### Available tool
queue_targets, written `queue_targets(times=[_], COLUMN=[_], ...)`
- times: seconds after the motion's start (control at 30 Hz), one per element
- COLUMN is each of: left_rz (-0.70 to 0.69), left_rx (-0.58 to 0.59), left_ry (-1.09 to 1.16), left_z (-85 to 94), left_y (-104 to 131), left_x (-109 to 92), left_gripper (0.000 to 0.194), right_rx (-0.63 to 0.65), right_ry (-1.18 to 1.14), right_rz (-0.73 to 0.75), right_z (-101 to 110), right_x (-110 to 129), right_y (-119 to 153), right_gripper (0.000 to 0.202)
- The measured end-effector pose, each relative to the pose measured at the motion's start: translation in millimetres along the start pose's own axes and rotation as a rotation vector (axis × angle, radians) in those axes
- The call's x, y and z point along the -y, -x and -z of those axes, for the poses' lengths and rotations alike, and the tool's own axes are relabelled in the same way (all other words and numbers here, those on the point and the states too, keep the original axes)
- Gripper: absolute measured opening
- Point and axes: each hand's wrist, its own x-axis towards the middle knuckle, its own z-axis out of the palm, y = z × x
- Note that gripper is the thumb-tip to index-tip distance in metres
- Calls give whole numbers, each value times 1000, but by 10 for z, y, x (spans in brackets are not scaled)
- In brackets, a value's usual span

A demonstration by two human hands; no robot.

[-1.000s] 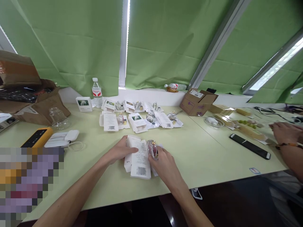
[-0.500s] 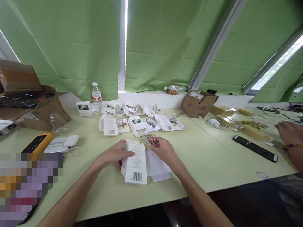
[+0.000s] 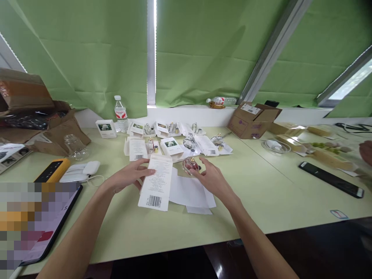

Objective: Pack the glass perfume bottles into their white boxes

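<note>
Barcode (image 3: 154,201) on the nearest white box (image 3: 157,186), fine print (image 3: 161,174) illegible.

Tbl (image 3: 261,201) w/ wht bxs (image 3: 171,148), phone (image 3: 329,179)

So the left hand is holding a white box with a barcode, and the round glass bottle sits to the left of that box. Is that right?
Not quite: the round glass bottle sits to the right of the white box, near the right hand, as the head view shows. The left hand does hold the box with the barcode.
</note>
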Motion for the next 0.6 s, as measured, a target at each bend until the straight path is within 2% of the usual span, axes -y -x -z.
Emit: queue_targets(times=[0.07, 0.13, 0.2, 0.27, 0.33, 0.47, 0.6], left_rz=[-12, -28, -49, -68, -97, -177, -220], left_rx=[-22, -47, -66, -82, -111, -171, -233], left_ry=[4, 12, 25, 40, 61, 145, 232], left_z=[-8, -15, -22, -34, -56, -135, -216], left_y=[-1, -8, -20, -37, -59, -107, -153], left_x=[-2, -1, 1, 1, -1, -5, 2], left_gripper=[63, 61, 59, 56, 52, 51, 54], right_rx=[-24, -90, -170, -194, -107, 198, 468], right_ry=[-29, -67, -114, -167, -225, -207, -345], right_rz=[-13, 18, 75, 154, 238, 378, 389], right_z=[71, 135, 186, 220, 237, 216, 145], right_x=[21, 48, 85, 145, 233, 454, 585], right_y=[30, 53, 81, 123, 176, 208, -5], right_gripper=[72, 70, 58, 42, 34, 33, 38])
